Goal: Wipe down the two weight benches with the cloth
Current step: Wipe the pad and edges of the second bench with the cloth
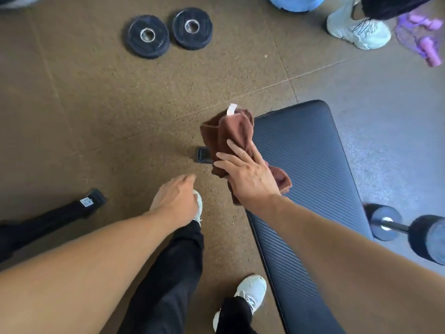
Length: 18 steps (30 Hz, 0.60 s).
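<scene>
A brown cloth (231, 133) with a white tag is bunched in my right hand (248, 177), which grips it above the left edge of a black ribbed weight bench pad (310, 165). The pad runs from the middle of the view down to the bottom right. My left hand (177, 201) hangs to the left of the bench over the floor, holding nothing, its fingers loosely curled. A black bar of another piece of equipment (55, 218) lies at the lower left; a second bench pad is not in view.
Two black weight plates (168, 32) lie on the brown rubber floor at the top. Another person's white shoe (358, 30) and purple dumbbells (426, 42) are at the top right. A foam roller bar (404, 230) sticks out right of the bench. My legs stand beside it.
</scene>
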Tool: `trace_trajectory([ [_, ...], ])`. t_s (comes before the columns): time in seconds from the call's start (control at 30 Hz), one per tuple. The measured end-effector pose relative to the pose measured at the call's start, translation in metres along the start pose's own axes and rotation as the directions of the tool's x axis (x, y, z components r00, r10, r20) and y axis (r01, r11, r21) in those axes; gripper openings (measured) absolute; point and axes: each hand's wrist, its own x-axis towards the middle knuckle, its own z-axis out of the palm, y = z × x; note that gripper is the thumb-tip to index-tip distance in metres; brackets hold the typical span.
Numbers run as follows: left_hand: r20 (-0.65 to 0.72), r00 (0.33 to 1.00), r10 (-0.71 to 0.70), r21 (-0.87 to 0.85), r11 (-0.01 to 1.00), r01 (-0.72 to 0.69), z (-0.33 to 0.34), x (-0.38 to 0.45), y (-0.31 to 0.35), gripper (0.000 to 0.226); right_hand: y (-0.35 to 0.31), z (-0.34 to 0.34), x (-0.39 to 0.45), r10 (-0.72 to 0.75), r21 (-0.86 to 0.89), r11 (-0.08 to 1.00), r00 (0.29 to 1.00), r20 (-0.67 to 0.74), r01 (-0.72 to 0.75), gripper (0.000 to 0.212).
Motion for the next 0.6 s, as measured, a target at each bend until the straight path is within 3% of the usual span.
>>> trace_trajectory([
  [0.1, 0.029, 0.999, -0.021, -0.065, 0.998, 0.022, 0.029, -0.037, 0.021, 0.058, 0.000, 0.020, -0.057, -0.039, -0.023, 0.999, 0.998, 0.058, 0.040, 0.039],
  [0.23, 0.038, 0.999, -0.004, -0.102, 0.995, 0.008, 0.068, -0.081, 0.050, 0.068, -0.002, 0.038, -0.123, 0.002, -0.024, 1.000, 0.997, 0.079, 0.000, 0.048],
  [0.33, 0.024, 1.000, 0.017, -0.124, 0.992, -0.014, 0.095, -0.108, 0.072, 0.075, -0.014, 0.054, -0.161, 0.097, -0.033, 0.995, 0.994, 0.042, -0.096, 0.063],
  [0.6, 0.006, 0.990, 0.144, -0.097, 0.985, -0.143, 0.160, -0.169, 0.091, 0.081, -0.044, 0.109, -0.279, 0.401, -0.011, 0.914, 0.909, -0.116, -0.405, 0.067],
])
